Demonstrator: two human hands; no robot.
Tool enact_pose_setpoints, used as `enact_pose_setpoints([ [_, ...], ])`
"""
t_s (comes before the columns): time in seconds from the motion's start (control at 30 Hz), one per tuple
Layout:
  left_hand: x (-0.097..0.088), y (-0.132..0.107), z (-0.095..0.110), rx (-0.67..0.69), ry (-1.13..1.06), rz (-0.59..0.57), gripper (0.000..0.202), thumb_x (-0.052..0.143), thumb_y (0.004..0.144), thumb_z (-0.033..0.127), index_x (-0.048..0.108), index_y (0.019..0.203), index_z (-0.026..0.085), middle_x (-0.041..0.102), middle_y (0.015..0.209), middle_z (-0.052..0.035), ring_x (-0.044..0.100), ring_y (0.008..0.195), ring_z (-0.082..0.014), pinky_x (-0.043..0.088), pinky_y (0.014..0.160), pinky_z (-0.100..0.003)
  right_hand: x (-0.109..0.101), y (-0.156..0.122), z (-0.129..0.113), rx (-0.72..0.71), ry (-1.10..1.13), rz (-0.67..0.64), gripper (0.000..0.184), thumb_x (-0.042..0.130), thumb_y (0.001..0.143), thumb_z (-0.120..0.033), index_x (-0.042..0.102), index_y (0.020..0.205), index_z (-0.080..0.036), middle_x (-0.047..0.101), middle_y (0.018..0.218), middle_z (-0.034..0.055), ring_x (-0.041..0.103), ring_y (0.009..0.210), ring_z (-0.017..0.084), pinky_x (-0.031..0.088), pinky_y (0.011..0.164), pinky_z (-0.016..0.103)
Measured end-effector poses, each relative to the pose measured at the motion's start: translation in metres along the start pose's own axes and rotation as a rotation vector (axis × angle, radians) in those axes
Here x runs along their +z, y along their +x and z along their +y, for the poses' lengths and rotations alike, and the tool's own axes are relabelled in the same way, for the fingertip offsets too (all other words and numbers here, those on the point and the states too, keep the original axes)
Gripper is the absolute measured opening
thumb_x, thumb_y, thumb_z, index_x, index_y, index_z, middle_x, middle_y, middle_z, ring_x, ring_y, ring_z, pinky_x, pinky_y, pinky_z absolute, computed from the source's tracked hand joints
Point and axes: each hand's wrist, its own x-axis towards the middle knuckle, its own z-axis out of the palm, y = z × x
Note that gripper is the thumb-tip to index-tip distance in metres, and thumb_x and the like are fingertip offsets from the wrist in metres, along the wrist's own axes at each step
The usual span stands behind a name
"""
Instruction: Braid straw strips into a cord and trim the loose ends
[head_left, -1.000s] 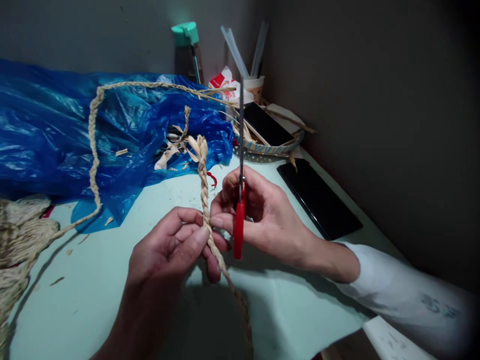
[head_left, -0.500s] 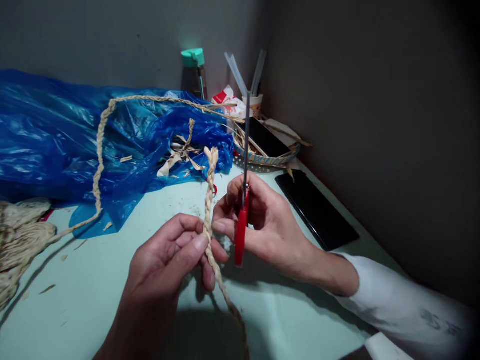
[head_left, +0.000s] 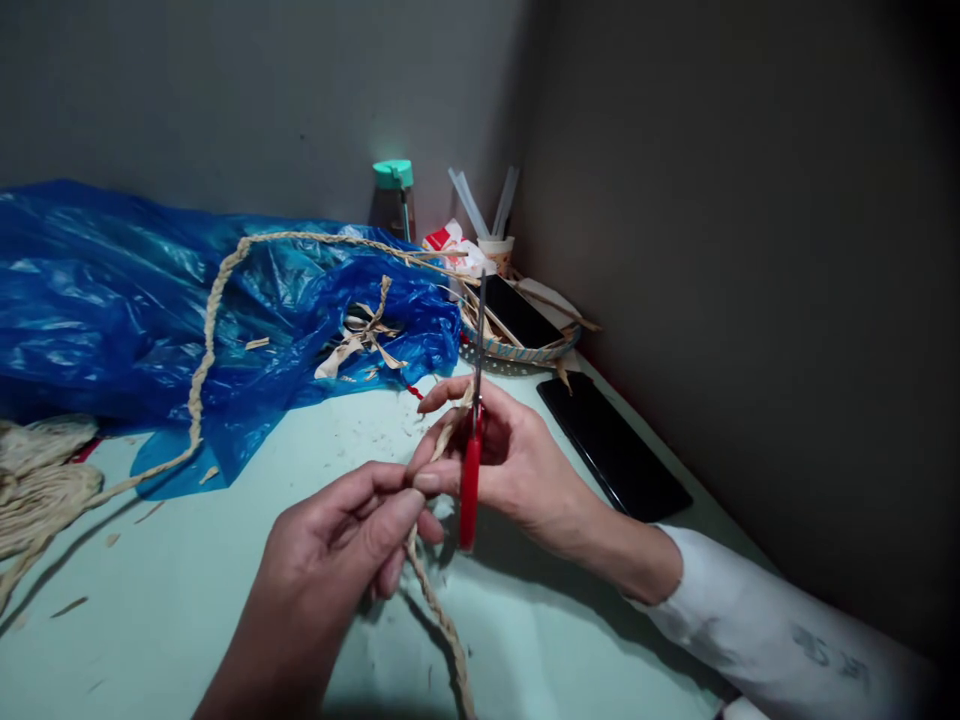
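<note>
A braided straw cord (head_left: 439,606) runs up from the bottom edge through the fingers of both hands. My left hand (head_left: 341,535) is closed, pinching it between thumb and fingers. My right hand (head_left: 529,465) grips scissors (head_left: 469,485) with red handles, their blades pointing up and away. Its thumb and fingers also pinch the cord's upper end, beside the left fingertips. That end bends to the right, close to the scissors' pivot, and is partly covered by the fingers.
A blue plastic bag (head_left: 112,300) lies at the left, with another braid (head_left: 201,372) across it leading to a coil (head_left: 52,500). Behind my right hand are a basket (head_left: 525,352) holding a phone, and a black phone-like slab (head_left: 615,450). A bottle (head_left: 392,205) stands by the wall.
The cord's top end stood upright; now it is bent to the right into my right fingers. My right thumb has closed in beside my left fingertips. The view has tilted up slightly.
</note>
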Motion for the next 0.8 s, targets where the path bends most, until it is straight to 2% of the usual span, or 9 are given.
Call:
enact_pose_setpoints([
  [0.07, -0.003, 0.003, -0.001, -0.036, -0.069, -0.026, 0.023, 0.071, 0.075, 0.042, 0.069, 0.08, 0.019, 0.067, 0.069, -0.0035, 0.054, 0.06, -0.0125, 0.04, 0.051, -0.02, 0.0, 0.001, -0.001, 0.009, 0.006, -0.01, 0.04, 0.078, 0.074, -0.022, 0.051, 0.103, -0.021, 0.069, 0.081, -0.0018, 0.065, 0.061, 0.011, 0.054, 0.061, 0.025],
  [0.13, -0.005, 0.004, -0.001, -0.064, -0.106, -0.022, 0.023, 0.074, 0.072, 0.04, 0.069, 0.08, 0.019, 0.066, 0.07, -0.0031, 0.058, 0.067, -0.0146, 0.043, 0.055, -0.021, -0.002, 0.002, -0.003, -0.029, -0.006, 0.07, 0.039, 0.08, 0.072, -0.021, 0.053, 0.1, -0.021, 0.07, 0.082, -0.0016, 0.066, 0.066, 0.012, 0.054, 0.065, 0.025],
  [0.23, -0.005, 0.003, 0.0, -0.103, -0.103, -0.032, 0.025, 0.075, 0.071, 0.042, 0.068, 0.08, 0.019, 0.063, 0.067, -0.0021, 0.057, 0.066, -0.0139, 0.042, 0.057, -0.021, -0.005, 0.005, -0.004, -0.111, -0.021, 0.197, 0.039, 0.081, 0.07, -0.019, 0.055, 0.099, -0.021, 0.07, 0.081, -0.0022, 0.067, 0.074, 0.012, 0.053, 0.072, 0.025],
  [0.3, -0.005, 0.001, 0.0, -0.105, -0.091, -0.063, 0.026, 0.075, 0.072, 0.043, 0.067, 0.079, 0.019, 0.062, 0.065, -0.002, 0.054, 0.064, -0.0131, 0.04, 0.055, -0.02, -0.008, 0.006, -0.004, -0.14, -0.017, 0.221, 0.04, 0.081, 0.071, -0.018, 0.055, 0.101, -0.022, 0.07, 0.08, -0.0025, 0.067, 0.077, 0.013, 0.053, 0.075, 0.026],
  [0.43, -0.005, 0.002, 0.0, -0.062, -0.113, -0.094, 0.026, 0.072, 0.075, 0.044, 0.068, 0.077, 0.018, 0.064, 0.067, -0.0031, 0.049, 0.06, -0.0117, 0.038, 0.053, -0.021, -0.01, 0.006, -0.002, -0.109, 0.024, 0.137, 0.04, 0.079, 0.074, -0.02, 0.054, 0.105, -0.022, 0.071, 0.085, -0.0009, 0.068, 0.08, 0.014, 0.053, 0.076, 0.027],
  [0.53, -0.005, 0.003, -0.002, -0.036, -0.148, -0.076, 0.028, 0.073, 0.075, 0.045, 0.07, 0.087, 0.02, 0.066, 0.075, -0.004, 0.053, 0.065, -0.0138, 0.041, 0.055, -0.022, -0.008, 0.003, -0.002, -0.028, 0.05, 0.001, 0.041, 0.078, 0.076, -0.021, 0.053, 0.109, -0.022, 0.071, 0.087, 0.0001, 0.068, 0.071, 0.013, 0.054, 0.071, 0.028],
  [0.6, -0.006, 0.003, -0.002, -0.036, -0.16, -0.074, 0.029, 0.075, 0.073, 0.045, 0.07, 0.086, 0.02, 0.065, 0.076, -0.0037, 0.056, 0.068, -0.0148, 0.043, 0.056, -0.022, -0.006, 0.002, -0.003, 0.0, 0.053, -0.047, 0.042, 0.077, 0.076, -0.021, 0.053, 0.111, -0.021, 0.071, 0.087, 0.0005, 0.068, 0.067, 0.013, 0.055, 0.07, 0.029],
  [0.7, -0.006, 0.001, 0.001, -0.075, -0.182, -0.07, 0.025, 0.076, 0.072, 0.042, 0.068, 0.08, 0.019, 0.063, 0.075, -0.0028, 0.056, 0.068, -0.0137, 0.044, 0.058, -0.021, -0.005, 0.001, -0.004, -0.024, 0.047, -0.012, 0.042, 0.077, 0.076, -0.021, 0.054, 0.111, -0.021, 0.072, 0.089, 0.0011, 0.068, 0.071, 0.013, 0.055, 0.072, 0.029],
  [0.8, -0.005, -0.001, 0.005, -0.086, -0.164, -0.064, 0.023, 0.075, 0.072, 0.04, 0.067, 0.081, 0.02, 0.06, 0.071, -0.0016, 0.053, 0.067, -0.0124, 0.043, 0.058, -0.019, -0.006, 0.002, -0.005, -0.051, 0.027, 0.049, 0.043, 0.079, 0.074, -0.018, 0.055, 0.109, -0.021, 0.073, 0.088, 0.0003, 0.068, 0.074, 0.012, 0.054, 0.073, 0.026],
])
